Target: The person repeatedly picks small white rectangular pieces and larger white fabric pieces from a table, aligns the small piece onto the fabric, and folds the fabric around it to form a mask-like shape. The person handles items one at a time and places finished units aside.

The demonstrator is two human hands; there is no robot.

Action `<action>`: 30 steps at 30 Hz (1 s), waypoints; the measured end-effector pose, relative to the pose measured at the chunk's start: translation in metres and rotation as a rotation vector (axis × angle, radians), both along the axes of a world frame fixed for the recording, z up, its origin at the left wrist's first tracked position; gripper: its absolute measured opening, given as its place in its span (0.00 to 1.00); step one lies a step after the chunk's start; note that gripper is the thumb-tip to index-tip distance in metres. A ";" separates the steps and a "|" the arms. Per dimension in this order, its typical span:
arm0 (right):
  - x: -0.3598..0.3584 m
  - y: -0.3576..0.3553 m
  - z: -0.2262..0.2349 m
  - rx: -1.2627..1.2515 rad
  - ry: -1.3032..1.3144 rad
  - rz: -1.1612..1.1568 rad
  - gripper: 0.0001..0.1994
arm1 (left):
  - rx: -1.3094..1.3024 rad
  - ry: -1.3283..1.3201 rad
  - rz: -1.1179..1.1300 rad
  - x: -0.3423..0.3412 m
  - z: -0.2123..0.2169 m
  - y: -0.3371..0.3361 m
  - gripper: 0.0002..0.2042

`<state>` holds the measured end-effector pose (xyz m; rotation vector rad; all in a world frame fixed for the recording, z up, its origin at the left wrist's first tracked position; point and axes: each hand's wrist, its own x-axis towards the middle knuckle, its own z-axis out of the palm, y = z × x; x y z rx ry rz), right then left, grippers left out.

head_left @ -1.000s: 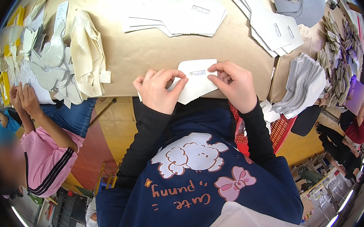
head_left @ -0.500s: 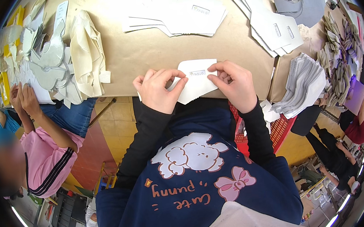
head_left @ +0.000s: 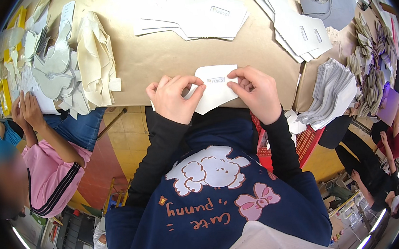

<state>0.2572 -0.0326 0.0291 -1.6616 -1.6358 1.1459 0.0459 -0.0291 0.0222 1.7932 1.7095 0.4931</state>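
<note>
Here, our left hand (head_left: 174, 97) and right hand (head_left: 262, 97) pinch a thin, flat white panel (head_left: 213, 97) in their fingers at the six-o'clock edge of the brown tabletop (head_left: 156, 62), flanking its small rectangular printed label (head_left: 216, 80); labelled white cutouts (head_left: 195, 23) lie stacked at twelve o'clock.

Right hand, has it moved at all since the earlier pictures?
No. Judged against the brown tabletop, the right hand shows no visible shift either way.

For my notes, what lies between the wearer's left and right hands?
The head view shows a white piece with a small label between left hand and right hand.
</note>
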 end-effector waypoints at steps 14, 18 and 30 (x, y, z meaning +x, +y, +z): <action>-0.009 -0.003 0.004 0.040 -0.120 0.021 0.12 | 0.027 0.049 -0.010 0.004 -0.001 -0.003 0.03; -0.015 -0.008 0.004 0.093 -0.206 -0.024 0.13 | 0.056 0.205 0.059 0.009 0.002 -0.008 0.06; -0.021 -0.001 -0.005 0.294 -0.412 0.083 0.15 | -0.026 0.036 0.157 0.009 -0.007 -0.006 0.06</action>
